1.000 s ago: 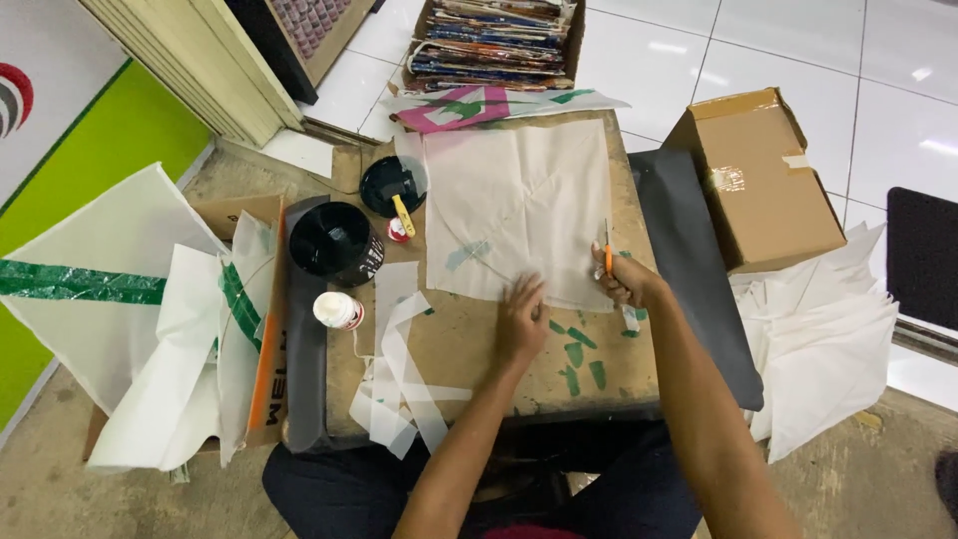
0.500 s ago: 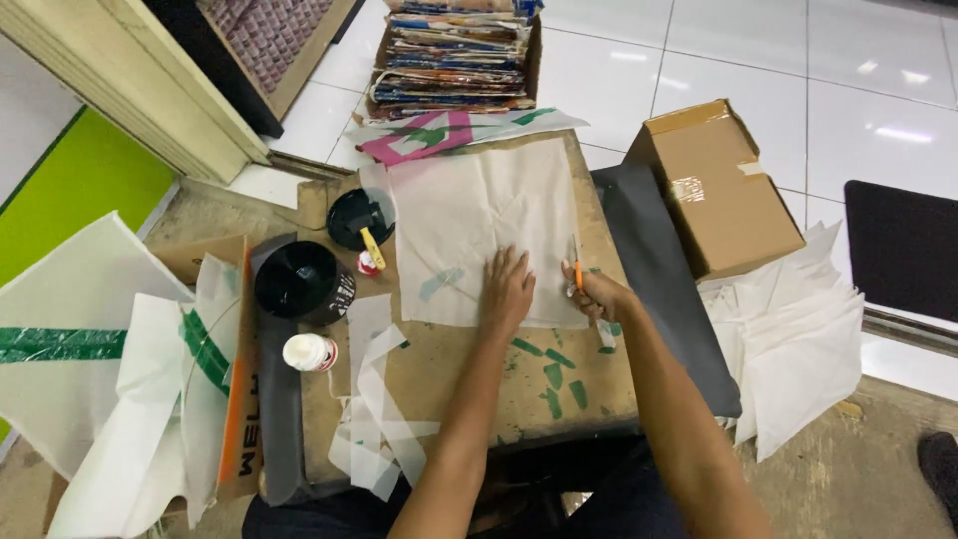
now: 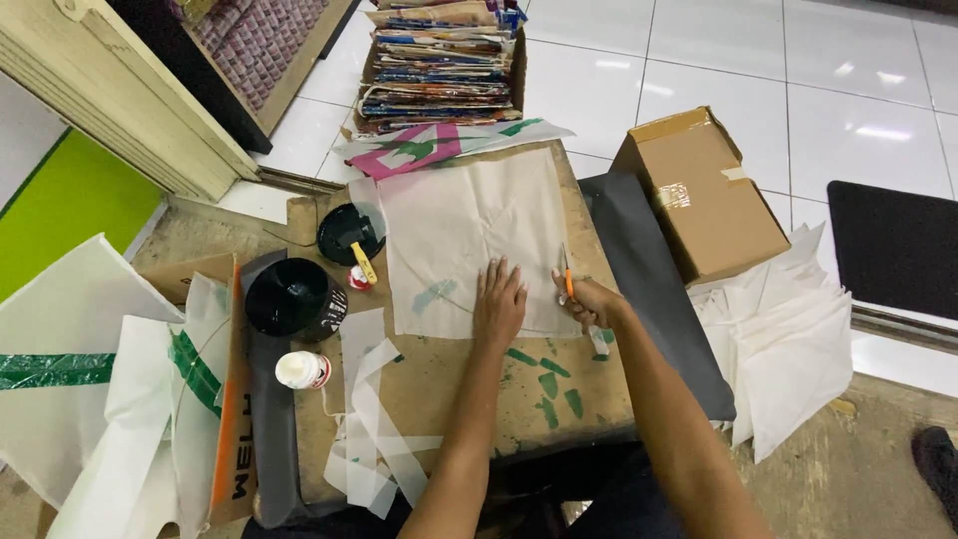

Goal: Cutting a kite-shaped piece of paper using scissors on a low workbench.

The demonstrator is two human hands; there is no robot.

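- Several white paper sheets with green bands [image 3: 120, 399] lie heaped at the far left, on the floor beside the board.
- One black round container [image 3: 289, 296] stands near the board's left edge, with a white-capped glue bottle [image 3: 302, 369] just below it and a smaller black dish [image 3: 349, 233] with a yellow-handled tool above it.
- Loose white paper strips [image 3: 374, 429] trail over the lower left of the brown work board [image 3: 519, 399], which carries green paint marks.
- The cream paper sheet [image 3: 469, 235] lies flat on the middle of the board, its top edge under a pink and green paper [image 3: 429, 148].
- The left hand [image 3: 499, 299] presses flat on the sheet's lower edge, fingers spread, gripping nothing.
- The right hand [image 3: 591, 297] is closed around an orange-handled cutter [image 3: 566, 274], blade at the sheet's right edge.
- A brown cardboard box [image 3: 699, 195] sits right of the board, and folded white papers [image 3: 788, 339] lie below it.
- A stack of magazines [image 3: 444, 60] stands on the white tiles beyond the board.
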